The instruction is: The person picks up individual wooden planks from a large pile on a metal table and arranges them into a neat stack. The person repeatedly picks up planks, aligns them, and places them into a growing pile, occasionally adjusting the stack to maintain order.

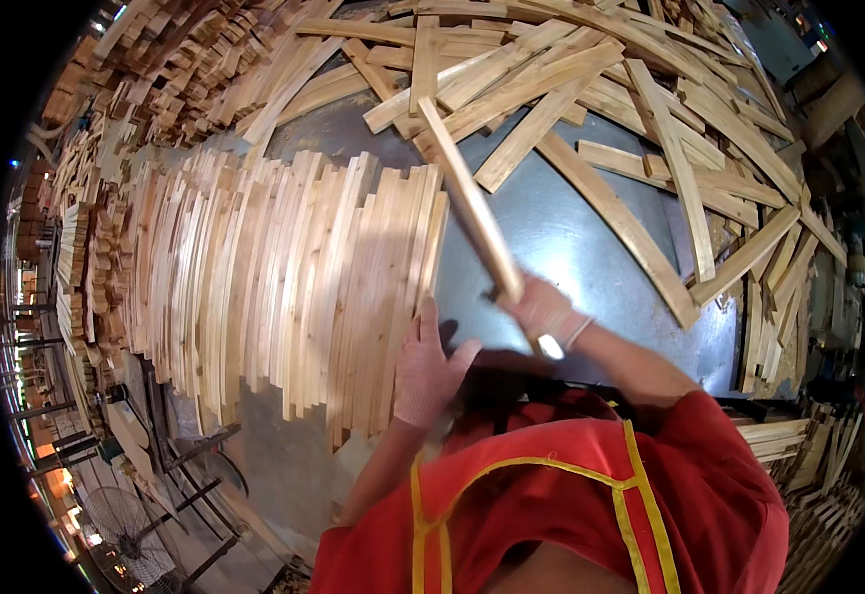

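Observation:
My right hand (543,309), in a pale glove, grips a long light wooden slat (467,198) near its lower end; the slat points up and away over the dark metal table (571,247). My left hand (425,368), also gloved, rests flat against the right edge of a row of wooden slats (284,277) laid side by side on the table's left half. The hands are a short distance apart.
A loose heap of slats (591,89) covers the far and right side of the table. More stacked wood pieces (165,79) lie at the upper left. A floor fan (126,525) stands at the lower left. My red top with yellow trim (571,515) fills the bottom.

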A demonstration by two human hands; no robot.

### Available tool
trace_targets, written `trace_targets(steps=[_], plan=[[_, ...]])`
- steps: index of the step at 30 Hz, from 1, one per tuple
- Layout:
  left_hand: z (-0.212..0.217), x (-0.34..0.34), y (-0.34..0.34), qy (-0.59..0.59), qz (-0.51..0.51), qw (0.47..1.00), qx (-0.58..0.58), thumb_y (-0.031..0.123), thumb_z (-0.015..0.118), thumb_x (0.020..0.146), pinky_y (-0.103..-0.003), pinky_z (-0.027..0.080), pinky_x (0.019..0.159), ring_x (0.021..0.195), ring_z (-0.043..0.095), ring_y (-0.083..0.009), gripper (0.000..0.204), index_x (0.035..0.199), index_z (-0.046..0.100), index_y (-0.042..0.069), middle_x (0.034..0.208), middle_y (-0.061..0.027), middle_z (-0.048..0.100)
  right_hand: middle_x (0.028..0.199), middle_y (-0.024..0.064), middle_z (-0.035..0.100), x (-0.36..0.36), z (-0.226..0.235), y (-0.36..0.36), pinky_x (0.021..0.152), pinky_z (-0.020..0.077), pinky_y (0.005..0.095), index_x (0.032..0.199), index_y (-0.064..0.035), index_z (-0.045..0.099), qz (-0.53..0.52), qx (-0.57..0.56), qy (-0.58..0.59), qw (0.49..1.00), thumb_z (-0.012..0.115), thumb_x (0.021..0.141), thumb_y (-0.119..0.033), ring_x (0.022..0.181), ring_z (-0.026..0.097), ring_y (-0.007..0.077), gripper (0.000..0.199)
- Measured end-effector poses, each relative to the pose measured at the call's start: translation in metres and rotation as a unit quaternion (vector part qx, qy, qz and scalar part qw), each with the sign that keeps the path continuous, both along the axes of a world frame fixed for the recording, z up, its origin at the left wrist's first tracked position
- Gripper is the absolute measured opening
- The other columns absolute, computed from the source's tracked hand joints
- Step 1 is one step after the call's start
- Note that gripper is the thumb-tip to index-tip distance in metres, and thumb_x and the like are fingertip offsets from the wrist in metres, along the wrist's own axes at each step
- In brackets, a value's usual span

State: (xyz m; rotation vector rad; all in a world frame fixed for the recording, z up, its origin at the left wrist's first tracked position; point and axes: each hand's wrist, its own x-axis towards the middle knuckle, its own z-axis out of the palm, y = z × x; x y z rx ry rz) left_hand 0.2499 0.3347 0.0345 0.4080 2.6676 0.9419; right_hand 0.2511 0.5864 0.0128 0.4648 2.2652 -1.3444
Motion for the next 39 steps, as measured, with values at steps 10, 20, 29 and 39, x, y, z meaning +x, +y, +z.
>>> trace_targets(steps=[10, 20, 29, 39], plan=[[-0.023, 0.006, 0.03, 0.138, -0.016, 0.964, -0.226, 0.025, 0.07, 0.093, -0.056, 0.044, 0.114, 0.139, 0.055, -0.0428, 0.07, 0.157, 0.049, 0.004, 0.154, -0.0223, 0.056, 0.124, 0.0239, 0.07, -0.183, -0.057, 0.084, 0.1, 0.0527, 0.0424, 0.137, 0.0078, 0.056, -0.4, -0.209, 0.166, 0.877, 0.078, 0.088, -0.03, 0.112, 0.069, 0.0352, 0.066], [-0.067, -0.03, 0.005, 0.255, -0.046, 0.914, -0.313, 0.031, 0.074, 0.091, -0.063, 0.027, 0.127, 0.152, 0.036, -0.0475, 0.089, 0.165, 0.033, 0.003, 0.164, -0.0241, 0.038, 0.12, 0.0156, 0.074, -0.059, -0.027, 0.08, 0.102, 0.0535, 0.0404, 0.134, 0.0064, 0.062, -0.288, -0.295, 0.15, 0.899, 0.071, 0.09, -0.012, 0.109, 0.07, 0.027, 0.049], [-0.061, -0.035, -0.011, 0.192, -0.055, 0.954, -0.222, 0.056, 0.071, 0.093, -0.058, 0.021, 0.131, 0.155, 0.035, -0.0415, 0.094, 0.163, 0.038, 0.004, 0.165, -0.0244, 0.039, 0.121, 0.0279, 0.073, 0.065, -0.031, -0.104, 0.102, 0.0545, 0.0469, 0.135, 0.0022, 0.063, 0.186, -0.019, -0.003, 0.982, 0.067, 0.093, -0.043, 0.113, 0.07, 0.0451, 0.062], [-0.049, -0.021, -0.015, 0.208, -0.138, 0.926, -0.283, 0.052, 0.073, 0.089, -0.058, 0.016, 0.131, 0.158, 0.026, -0.0482, 0.097, 0.167, 0.034, 0.009, 0.171, -0.0259, 0.029, 0.102, 0.0214, 0.074, 0.093, -0.025, 0.164, 0.084, 0.0596, 0.0532, 0.117, -0.0072, 0.064, -0.202, 0.476, 0.098, 0.85, 0.086, 0.072, -0.034, 0.091, 0.073, 0.042, 0.057]])
